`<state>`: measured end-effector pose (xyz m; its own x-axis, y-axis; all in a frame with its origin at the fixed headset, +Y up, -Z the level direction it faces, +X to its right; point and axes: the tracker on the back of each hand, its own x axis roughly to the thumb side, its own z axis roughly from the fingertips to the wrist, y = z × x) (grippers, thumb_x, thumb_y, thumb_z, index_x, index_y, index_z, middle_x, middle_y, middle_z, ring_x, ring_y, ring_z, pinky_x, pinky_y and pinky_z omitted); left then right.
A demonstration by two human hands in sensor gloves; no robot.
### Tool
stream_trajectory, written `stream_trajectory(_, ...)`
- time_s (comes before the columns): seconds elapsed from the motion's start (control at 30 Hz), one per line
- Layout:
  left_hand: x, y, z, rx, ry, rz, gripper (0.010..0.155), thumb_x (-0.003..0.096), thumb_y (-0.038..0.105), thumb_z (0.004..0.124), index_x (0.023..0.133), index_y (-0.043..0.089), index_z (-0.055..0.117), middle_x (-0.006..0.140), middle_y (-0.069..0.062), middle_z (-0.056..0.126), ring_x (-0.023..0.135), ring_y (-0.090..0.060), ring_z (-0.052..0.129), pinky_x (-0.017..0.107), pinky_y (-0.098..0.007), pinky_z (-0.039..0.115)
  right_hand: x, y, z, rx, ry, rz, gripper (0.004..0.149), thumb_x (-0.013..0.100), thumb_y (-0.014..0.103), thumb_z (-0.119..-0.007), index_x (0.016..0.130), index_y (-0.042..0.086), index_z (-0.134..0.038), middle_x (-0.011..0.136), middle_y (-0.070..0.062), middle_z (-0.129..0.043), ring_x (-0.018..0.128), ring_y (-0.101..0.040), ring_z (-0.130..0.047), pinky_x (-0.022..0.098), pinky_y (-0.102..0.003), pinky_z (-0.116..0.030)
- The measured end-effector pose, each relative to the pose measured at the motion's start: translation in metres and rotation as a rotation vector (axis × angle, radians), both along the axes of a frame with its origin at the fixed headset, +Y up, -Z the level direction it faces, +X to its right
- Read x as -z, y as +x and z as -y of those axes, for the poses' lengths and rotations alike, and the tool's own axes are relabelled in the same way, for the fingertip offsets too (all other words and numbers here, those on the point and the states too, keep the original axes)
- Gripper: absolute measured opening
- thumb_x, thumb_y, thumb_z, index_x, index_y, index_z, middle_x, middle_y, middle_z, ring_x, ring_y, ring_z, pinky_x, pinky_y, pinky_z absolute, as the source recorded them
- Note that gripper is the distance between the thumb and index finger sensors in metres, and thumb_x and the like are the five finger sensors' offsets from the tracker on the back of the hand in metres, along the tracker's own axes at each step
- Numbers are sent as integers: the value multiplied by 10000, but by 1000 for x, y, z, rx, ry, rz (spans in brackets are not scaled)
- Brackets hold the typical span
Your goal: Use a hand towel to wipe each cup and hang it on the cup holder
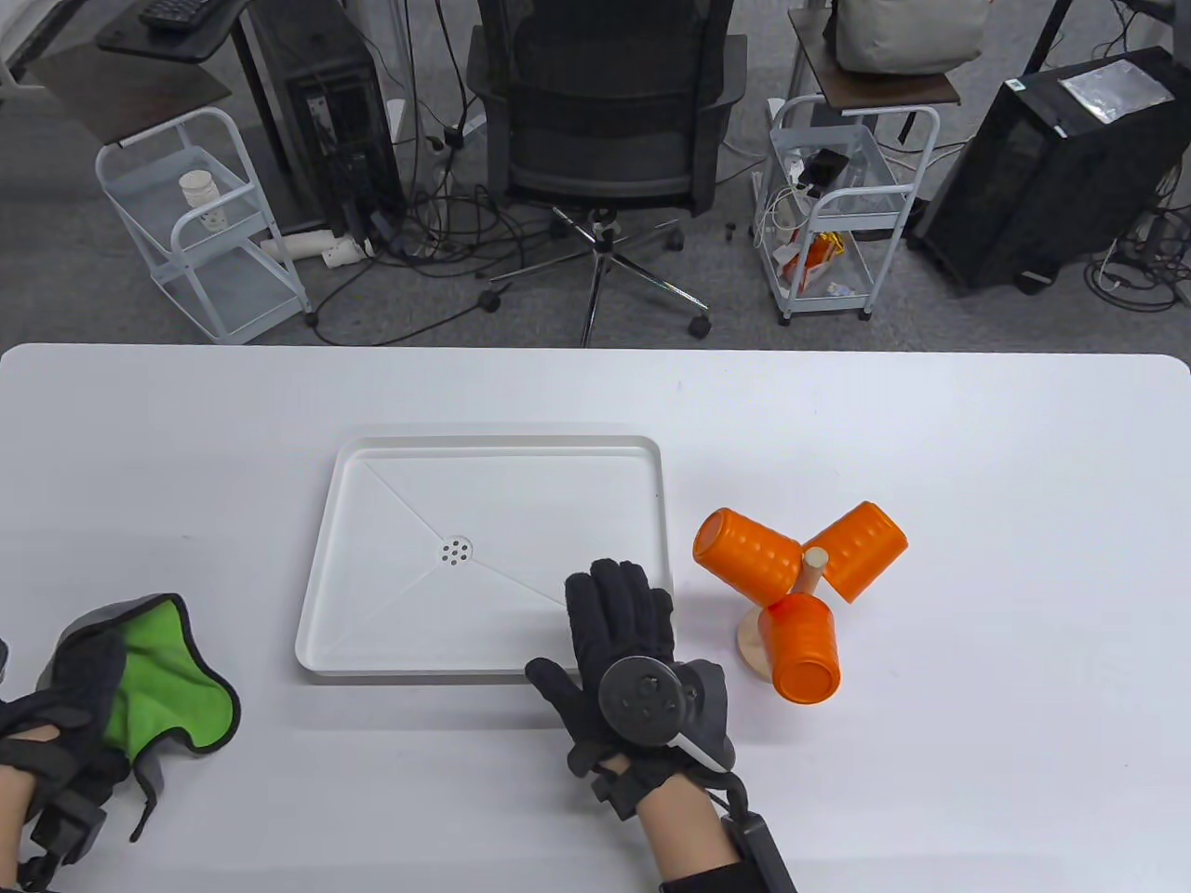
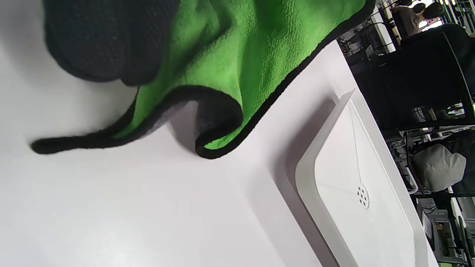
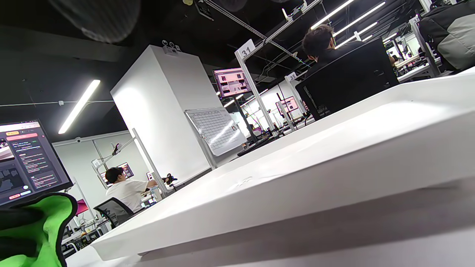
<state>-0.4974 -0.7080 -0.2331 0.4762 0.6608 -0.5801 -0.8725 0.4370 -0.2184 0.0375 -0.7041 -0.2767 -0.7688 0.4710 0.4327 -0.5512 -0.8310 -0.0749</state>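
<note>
Three orange cups hang on the wooden cup holder right of the tray: one on the left, one on the right, one at the front. My right hand lies flat with straight fingers over the front right corner of the white tray and holds nothing. My left hand at the table's front left holds the green hand towel, which partly rests on the table. In the left wrist view a gloved finger presses on the towel.
The shallow white drain tray holds nothing; its front wall fills the right wrist view. Beyond the table's far edge stand an office chair, two white carts and computer towers on the floor.
</note>
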Motion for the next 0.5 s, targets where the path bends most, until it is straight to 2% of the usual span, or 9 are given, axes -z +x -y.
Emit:
stream_trajectory(0.13, 1, -4, -6, 67, 50, -16, 935, 353, 796, 469, 1082, 296, 162, 1190, -93, 374, 622, -456, 1062, 402, -559, 900, 0, 0, 0, 5, -3, 1, 846, 504, 591, -639, 1101, 107, -286, 1191, -218, -205, 1049, -548, -195, 716, -671, -186)
stream_trajectory(0.23, 2, -6, -8, 76, 50, -4, 904, 391, 756, 500, 1105, 267, 238, 1183, -146, 402, 615, -410, 1045, 430, -557, 861, 0, 1, 0, 6, -5, 2, 846, 503, 590, -639, 1101, 107, -286, 1191, -216, -205, 1049, -548, -196, 715, -672, -187)
stream_trajectory(0.33, 3, -6, -11, 72, 41, 8, 812, 453, 660, 541, 1101, 188, 407, 1139, -195, 526, 706, -433, 969, 508, -598, 782, 0, 1, 0, 9, -7, 3, 844, 503, 589, -639, 1101, 108, -287, 1191, -218, -205, 1048, -548, -196, 715, -673, -186)
stream_trajectory(0.4, 3, -3, -15, 92, 55, 20, 792, 459, 639, 555, 1069, 136, 506, 1094, -197, 628, 761, -445, 920, 544, -616, 744, 0, 1, 0, 8, -8, 3, 844, 504, 589, -639, 1101, 108, -287, 1191, -218, -205, 1048, -549, -195, 715, -673, -186)
stream_trajectory(0.5, 3, 10, -24, 130, 105, 87, 776, 460, 637, 569, 1035, 116, 585, 1062, -194, 684, 823, -460, 858, 580, -635, 698, 0, 0, 0, 1, -9, 2, 844, 503, 590, -638, 1101, 108, -289, 1191, -219, -206, 1048, -548, -192, 715, -672, -185)
